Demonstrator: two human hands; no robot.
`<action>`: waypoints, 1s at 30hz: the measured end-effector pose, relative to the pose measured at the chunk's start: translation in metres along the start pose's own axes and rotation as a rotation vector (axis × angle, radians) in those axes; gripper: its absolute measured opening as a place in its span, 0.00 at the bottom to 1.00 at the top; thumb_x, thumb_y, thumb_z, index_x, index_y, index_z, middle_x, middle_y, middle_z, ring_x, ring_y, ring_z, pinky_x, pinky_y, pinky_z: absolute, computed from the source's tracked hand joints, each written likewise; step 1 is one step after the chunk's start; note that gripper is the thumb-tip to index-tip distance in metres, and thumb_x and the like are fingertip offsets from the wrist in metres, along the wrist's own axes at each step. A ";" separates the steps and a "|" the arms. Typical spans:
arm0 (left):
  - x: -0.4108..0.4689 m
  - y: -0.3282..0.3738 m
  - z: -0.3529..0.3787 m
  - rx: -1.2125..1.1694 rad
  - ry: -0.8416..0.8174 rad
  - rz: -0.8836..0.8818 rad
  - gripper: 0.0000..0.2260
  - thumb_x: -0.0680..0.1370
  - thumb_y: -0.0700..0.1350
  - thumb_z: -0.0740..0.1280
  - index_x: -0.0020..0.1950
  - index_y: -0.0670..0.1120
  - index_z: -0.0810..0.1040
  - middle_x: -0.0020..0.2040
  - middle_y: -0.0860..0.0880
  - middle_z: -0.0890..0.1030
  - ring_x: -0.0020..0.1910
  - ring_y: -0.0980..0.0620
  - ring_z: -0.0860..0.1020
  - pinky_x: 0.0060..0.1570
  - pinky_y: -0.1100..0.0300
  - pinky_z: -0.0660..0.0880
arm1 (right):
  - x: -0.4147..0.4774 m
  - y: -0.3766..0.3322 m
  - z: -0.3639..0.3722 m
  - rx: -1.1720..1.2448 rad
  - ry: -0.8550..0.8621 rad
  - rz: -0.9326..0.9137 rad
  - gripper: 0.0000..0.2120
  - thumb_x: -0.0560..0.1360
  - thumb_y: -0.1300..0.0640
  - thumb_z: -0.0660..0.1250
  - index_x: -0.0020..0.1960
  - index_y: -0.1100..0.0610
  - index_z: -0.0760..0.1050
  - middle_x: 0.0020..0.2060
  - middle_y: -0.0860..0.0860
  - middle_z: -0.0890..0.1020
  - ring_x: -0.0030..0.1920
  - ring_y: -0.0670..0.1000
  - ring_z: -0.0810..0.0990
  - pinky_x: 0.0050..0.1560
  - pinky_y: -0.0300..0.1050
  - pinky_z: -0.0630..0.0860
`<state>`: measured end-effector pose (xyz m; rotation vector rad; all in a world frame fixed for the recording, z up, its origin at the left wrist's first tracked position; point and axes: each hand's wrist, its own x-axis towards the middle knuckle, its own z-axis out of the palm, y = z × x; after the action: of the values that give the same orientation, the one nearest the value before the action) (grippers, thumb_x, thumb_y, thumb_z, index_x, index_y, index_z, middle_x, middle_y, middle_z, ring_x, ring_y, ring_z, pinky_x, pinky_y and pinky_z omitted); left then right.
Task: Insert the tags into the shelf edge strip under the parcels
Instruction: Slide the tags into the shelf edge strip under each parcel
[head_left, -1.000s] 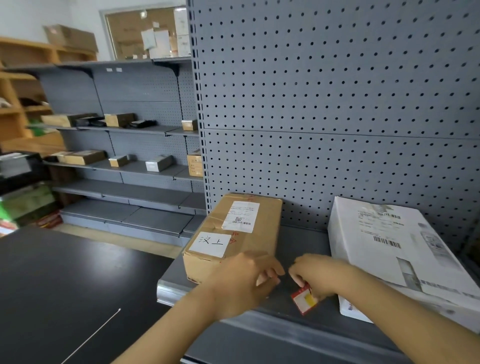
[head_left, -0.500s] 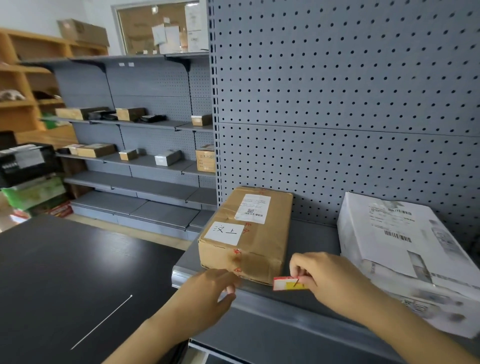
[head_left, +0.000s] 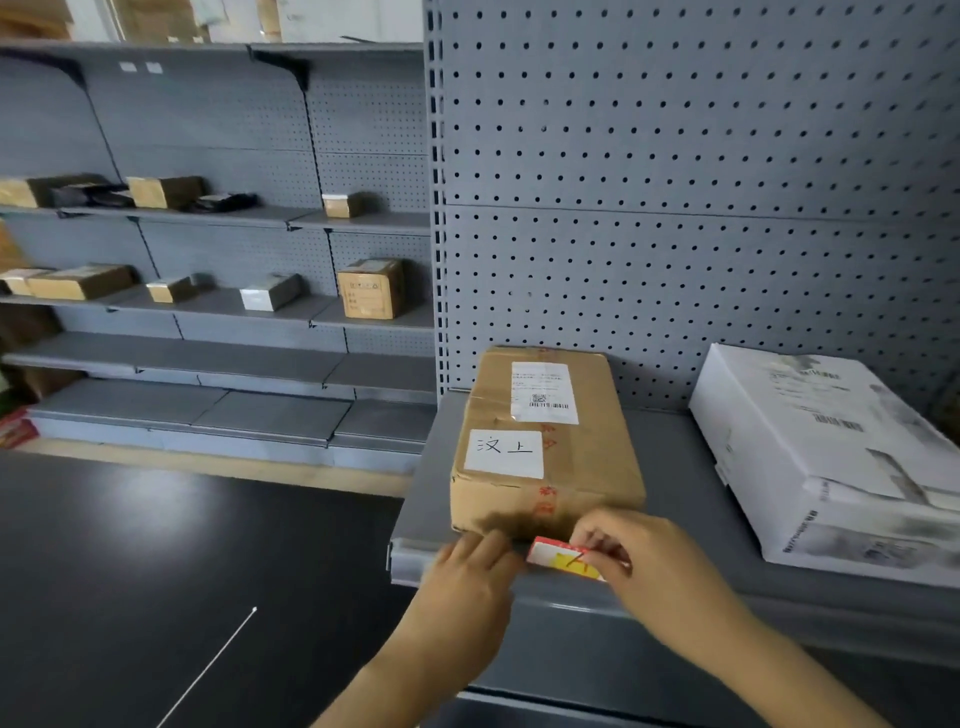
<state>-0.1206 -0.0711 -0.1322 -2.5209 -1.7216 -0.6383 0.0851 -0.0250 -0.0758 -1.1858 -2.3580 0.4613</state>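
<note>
Both forearms reach up from the bottom centre of the frame. The left hand (head_left: 470, 564) is curled, knuckles up; the right hand (head_left: 631, 558) pinches with thumb and fingertips.

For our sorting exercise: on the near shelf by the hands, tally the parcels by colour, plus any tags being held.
Brown parcel: 1
White parcel: 1
Red-and-yellow tag: 1
Total: 3

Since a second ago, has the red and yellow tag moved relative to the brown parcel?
Yes. The tag went from right of the brown parcel, low, to the edge strip beneath its front right corner.
</note>
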 end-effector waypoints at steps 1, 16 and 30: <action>-0.001 -0.001 0.002 0.002 0.025 0.000 0.19 0.61 0.42 0.76 0.50 0.51 0.79 0.47 0.53 0.77 0.43 0.52 0.77 0.40 0.60 0.75 | 0.000 0.001 0.002 0.016 0.013 0.014 0.11 0.72 0.59 0.71 0.43 0.44 0.75 0.39 0.36 0.80 0.43 0.38 0.79 0.42 0.39 0.78; -0.016 0.001 0.021 0.108 0.147 0.036 0.28 0.59 0.40 0.76 0.58 0.49 0.76 0.52 0.51 0.77 0.48 0.49 0.74 0.48 0.55 0.75 | 0.001 0.004 0.013 0.234 0.050 0.096 0.12 0.71 0.63 0.73 0.44 0.46 0.78 0.41 0.40 0.83 0.46 0.39 0.80 0.46 0.35 0.78; -0.015 0.004 0.020 0.048 0.154 0.010 0.26 0.62 0.36 0.73 0.59 0.49 0.77 0.54 0.51 0.77 0.51 0.50 0.73 0.49 0.56 0.73 | 0.002 0.003 0.022 0.294 0.102 0.035 0.11 0.71 0.65 0.72 0.46 0.50 0.79 0.42 0.41 0.83 0.46 0.40 0.81 0.44 0.31 0.77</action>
<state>-0.1157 -0.0811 -0.1551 -2.3774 -1.6514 -0.7589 0.0744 -0.0239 -0.0953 -1.0859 -2.0988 0.7145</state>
